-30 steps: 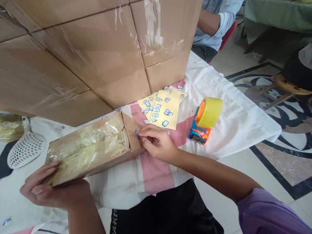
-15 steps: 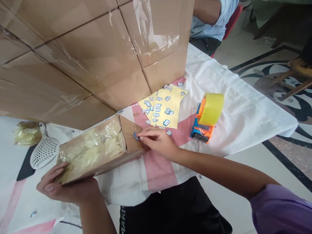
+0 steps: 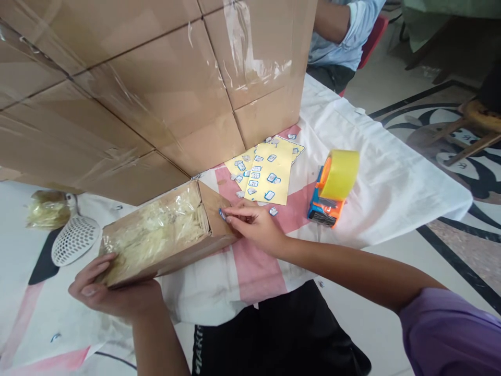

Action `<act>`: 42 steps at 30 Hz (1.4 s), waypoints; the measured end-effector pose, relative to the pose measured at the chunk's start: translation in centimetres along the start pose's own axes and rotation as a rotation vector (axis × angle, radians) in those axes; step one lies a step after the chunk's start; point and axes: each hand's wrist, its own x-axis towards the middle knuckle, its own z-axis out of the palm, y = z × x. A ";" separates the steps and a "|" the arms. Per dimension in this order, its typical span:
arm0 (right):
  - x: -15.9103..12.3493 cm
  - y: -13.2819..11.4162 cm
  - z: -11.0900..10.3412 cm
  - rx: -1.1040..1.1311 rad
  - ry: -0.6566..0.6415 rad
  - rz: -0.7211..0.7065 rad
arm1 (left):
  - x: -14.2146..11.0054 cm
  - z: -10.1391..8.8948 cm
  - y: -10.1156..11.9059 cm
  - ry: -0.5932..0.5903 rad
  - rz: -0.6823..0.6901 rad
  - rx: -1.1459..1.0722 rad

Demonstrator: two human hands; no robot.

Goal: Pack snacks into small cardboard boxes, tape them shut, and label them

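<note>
A long cardboard box [image 3: 217, 204] lies tilted at the near edge of the table, its top side full of pale yellow plastic-wrapped packets [image 3: 156, 232]. My left hand [image 3: 113, 292] grips the box's left end, fingers over the edge and thumb along the side. At the right end, my right hand [image 3: 254, 224] pinches a small blue-edged sticker [image 3: 223, 214] between thumb and fingertips, against the box's end face. Beyond that hand lie yellow sticker sheets [image 3: 278, 180] with several small blue-bordered stickers on them, and a loose sticker [image 3: 273, 211] rests on the cloth.
Stacked taped cartons [image 3: 156, 94] rise behind the box. An orange and blue tape dispenser [image 3: 331, 190] with yellow tape stands to the right. A white slotted skimmer [image 3: 76, 240] and a plastic-wrapped packet [image 3: 47, 210] lie left. Across the table sits another person [image 3: 336, 36].
The view has shifted slightly, so the scene sits a little differently in frame. My right hand still holds the sticker at the box's end, and my left hand keeps its grip.
</note>
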 end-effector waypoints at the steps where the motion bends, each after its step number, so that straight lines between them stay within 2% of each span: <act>1: -0.1 0.0 0.0 -0.003 -0.001 -0.002 | 0.0 0.0 0.0 -0.001 0.000 0.001; 7: -0.2 -0.1 0.2 0.009 -0.015 0.031 | -0.1 0.1 -0.1 0.019 -0.005 -0.012; 15: -0.3 -0.3 0.2 0.111 -0.071 0.166 | -0.1 0.3 0.1 0.022 -0.010 0.012; 21: -0.5 -0.7 0.1 -0.046 -0.012 0.042 | -0.1 0.0 0.0 0.009 0.015 -0.030; 25: -0.5 -0.9 0.0 -0.053 -0.008 0.004 | -0.2 0.0 0.1 -0.001 -0.019 -0.054; 31: -0.5 -0.7 -0.3 -0.104 -0.104 0.033 | -0.2 -0.4 -0.2 -0.033 -0.032 -0.125; 38: -0.1 -1.1 -1.1 -0.232 -0.316 0.079 | -0.2 -0.6 -0.5 -0.043 -0.032 -0.120; 42: -0.3 -1.3 -1.1 -0.335 -0.351 0.070 | -0.2 -0.6 -0.4 -0.022 -0.045 -0.062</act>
